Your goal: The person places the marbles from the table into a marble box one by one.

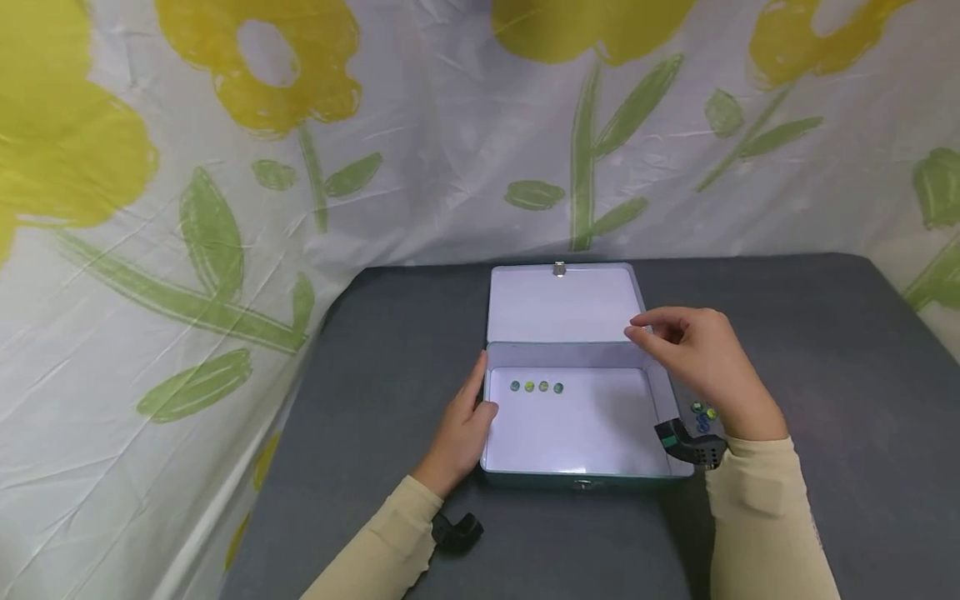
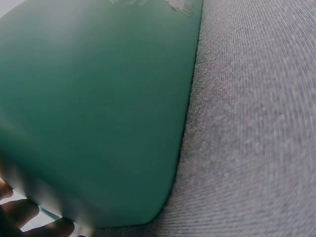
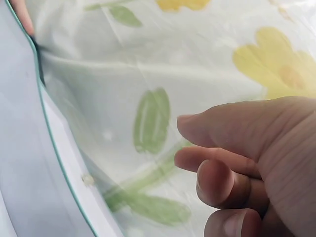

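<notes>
A green tin box point(image 1: 577, 481) with a white inside stands on the dark table, its lid point(image 1: 562, 304) tipped back. Several small glass marbles point(image 1: 543, 387) in green and yellow tones form a row near the back left of its floor. At the box's left wall, my left hand point(image 1: 461, 425) grips the side, thumb at the rim; the left wrist view shows its fingertips point(image 2: 52, 228) by the green wall point(image 2: 98, 108). Above the right rim hovers my right hand point(image 1: 701, 354), thumb point(image 3: 212, 123) and fingers bent with a gap between them; I see nothing held.
More marbles point(image 1: 703, 415), green, yellow and blue, lie on the table right of the box, close to the right wrist's black camera point(image 1: 690, 446). A metal clasp point(image 1: 559, 268) sits on the lid's far edge. Behind the table hangs a flower-patterned cloth point(image 1: 442, 167).
</notes>
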Demonstrator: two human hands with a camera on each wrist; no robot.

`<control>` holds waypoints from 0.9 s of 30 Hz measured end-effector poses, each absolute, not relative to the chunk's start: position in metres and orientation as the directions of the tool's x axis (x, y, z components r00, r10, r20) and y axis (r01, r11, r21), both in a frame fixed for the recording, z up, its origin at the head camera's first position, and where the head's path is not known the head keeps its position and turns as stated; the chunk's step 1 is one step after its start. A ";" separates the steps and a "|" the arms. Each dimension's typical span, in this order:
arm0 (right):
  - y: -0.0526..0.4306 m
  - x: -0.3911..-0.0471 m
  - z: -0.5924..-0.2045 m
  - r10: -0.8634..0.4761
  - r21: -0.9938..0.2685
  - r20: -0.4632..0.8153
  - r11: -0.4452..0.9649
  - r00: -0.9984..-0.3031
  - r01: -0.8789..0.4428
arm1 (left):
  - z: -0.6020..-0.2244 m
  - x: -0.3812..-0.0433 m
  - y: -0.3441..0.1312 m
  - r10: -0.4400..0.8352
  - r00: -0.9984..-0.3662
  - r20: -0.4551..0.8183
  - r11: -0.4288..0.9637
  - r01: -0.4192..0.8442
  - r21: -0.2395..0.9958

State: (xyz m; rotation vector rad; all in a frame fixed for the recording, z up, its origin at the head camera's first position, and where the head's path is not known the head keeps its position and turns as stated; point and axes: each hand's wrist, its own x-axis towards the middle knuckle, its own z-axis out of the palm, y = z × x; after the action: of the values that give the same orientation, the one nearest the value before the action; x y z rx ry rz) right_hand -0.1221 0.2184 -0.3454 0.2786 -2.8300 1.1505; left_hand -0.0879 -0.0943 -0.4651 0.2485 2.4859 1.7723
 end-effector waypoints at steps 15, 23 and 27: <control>0.263 -0.114 -0.354 -0.072 -0.669 0.059 0.737 -0.996 -0.093 | -0.469 -0.089 -0.094 0.173 -0.984 0.039 0.321 0.093 0.942; 0.285 -0.115 -0.363 -0.064 -0.628 0.012 0.776 -0.998 -0.058 | -0.468 -0.089 -0.093 0.172 -0.985 0.023 0.346 0.082 0.935; 0.299 -0.116 -0.369 -0.039 -0.612 -0.003 0.790 -0.999 -0.029 | -0.467 -0.090 -0.094 0.174 -0.984 0.026 0.341 0.085 0.936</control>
State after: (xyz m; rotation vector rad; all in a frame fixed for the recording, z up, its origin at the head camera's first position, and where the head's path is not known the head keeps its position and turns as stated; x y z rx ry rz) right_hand -0.1161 0.2995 -0.3692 0.0570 -2.9867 1.0210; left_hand -0.0898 -0.0945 -0.4672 0.2433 2.5075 1.7431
